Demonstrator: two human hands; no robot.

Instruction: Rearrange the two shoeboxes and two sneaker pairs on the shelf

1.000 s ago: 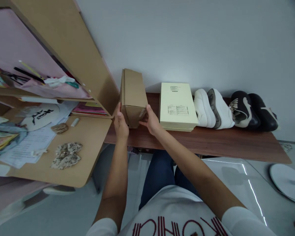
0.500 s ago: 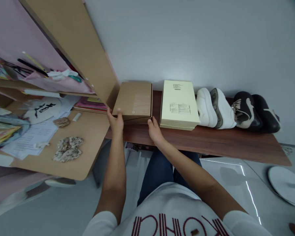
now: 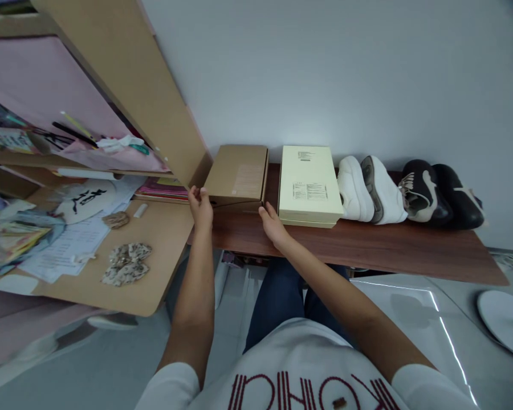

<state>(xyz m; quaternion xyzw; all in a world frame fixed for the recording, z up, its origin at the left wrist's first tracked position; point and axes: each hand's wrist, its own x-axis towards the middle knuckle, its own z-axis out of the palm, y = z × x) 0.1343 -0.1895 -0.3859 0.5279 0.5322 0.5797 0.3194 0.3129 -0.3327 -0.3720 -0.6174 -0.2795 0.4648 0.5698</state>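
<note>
A closed brown cardboard box (image 3: 237, 176) lies on the dark wooden shelf (image 3: 256, 234), its back near the wall. My left hand (image 3: 201, 208) is at the box's front left corner, fingers stretched out and not gripping it. At the front right corner is my right hand (image 3: 272, 221), its fingers extended beside the box; whether a fingertip touches it I cannot tell. Right of it, across a narrow gap, lies a pale yellow shoe box (image 3: 310, 182) with printed labels on its lid.
White shoes (image 3: 355, 189) and black shoes (image 3: 423, 193) stand along the shelf to the right. On the left, a desk (image 3: 165, 228) holds papers, a patterned scrunchie (image 3: 127, 263) and an eraser (image 3: 140, 210). Its upright side panel (image 3: 171, 102) rises beside the brown box.
The thumb and fingers of my left hand have come off the brown box's front left corner. My right hand has eased slightly away from its corner. The view has shifted a little.
</note>
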